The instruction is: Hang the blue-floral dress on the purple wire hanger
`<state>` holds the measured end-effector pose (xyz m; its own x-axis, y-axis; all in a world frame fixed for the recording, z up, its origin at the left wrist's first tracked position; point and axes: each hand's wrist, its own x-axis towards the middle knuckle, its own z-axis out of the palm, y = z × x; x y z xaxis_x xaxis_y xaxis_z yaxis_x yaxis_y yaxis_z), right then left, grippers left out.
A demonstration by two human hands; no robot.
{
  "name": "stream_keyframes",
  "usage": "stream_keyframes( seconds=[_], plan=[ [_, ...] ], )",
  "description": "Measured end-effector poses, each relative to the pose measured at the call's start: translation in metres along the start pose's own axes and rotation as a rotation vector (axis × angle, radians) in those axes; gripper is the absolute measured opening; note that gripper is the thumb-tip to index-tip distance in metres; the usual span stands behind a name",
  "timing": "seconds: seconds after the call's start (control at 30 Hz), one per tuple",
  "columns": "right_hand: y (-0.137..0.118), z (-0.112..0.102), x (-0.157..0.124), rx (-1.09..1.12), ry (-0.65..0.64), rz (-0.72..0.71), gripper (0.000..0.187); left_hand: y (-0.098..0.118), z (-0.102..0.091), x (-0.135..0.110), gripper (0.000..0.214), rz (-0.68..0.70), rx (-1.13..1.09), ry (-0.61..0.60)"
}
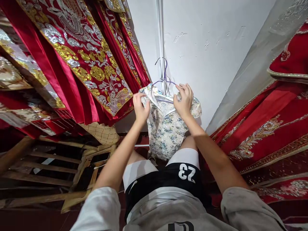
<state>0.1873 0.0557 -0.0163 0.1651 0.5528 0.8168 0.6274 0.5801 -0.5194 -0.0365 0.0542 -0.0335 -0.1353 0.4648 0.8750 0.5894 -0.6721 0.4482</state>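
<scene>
A small floral garment (166, 128) in pale cream with blue-green flowers hangs on a thin purple hanger (164, 75) in front of a white wall. My left hand (141, 107) is closed on the garment's left shoulder. My right hand (184, 99) is closed on its right shoulder, fingers curled over the hanger's arm. Both my arms reach forward above my legs in black-and-white shorts.
Red fabrics with gold and silver embroidery (79, 54) hang at the left, and more red embroidered cloth (269, 128) lies at the right. A wooden slatted frame (60, 163) stands low at the left. A white pipe (160, 41) runs up the wall behind the hanger.
</scene>
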Motion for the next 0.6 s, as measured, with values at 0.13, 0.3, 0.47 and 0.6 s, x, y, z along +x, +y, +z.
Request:
stream_keyframes(
  seconds=[0.13,0.3,0.47,0.6],
  plan=[
    [0.011,0.028,-0.077,0.155,-0.087,0.059,0.027,-0.023,0.050,-0.065,0.039,-0.463,-0.143,-0.056],
    [0.031,0.055,-0.152,0.434,-0.213,0.668,0.018,-0.029,0.088,-0.085,0.017,-0.702,-0.392,-0.242],
    [0.036,0.054,-0.190,0.547,-0.212,0.953,0.050,-0.018,0.071,-0.105,0.022,-0.720,-0.404,-0.160],
    [0.029,0.048,-0.199,0.653,-0.212,1.043,0.057,-0.012,0.068,-0.096,0.010,-0.656,-0.328,-0.152]
  ],
)
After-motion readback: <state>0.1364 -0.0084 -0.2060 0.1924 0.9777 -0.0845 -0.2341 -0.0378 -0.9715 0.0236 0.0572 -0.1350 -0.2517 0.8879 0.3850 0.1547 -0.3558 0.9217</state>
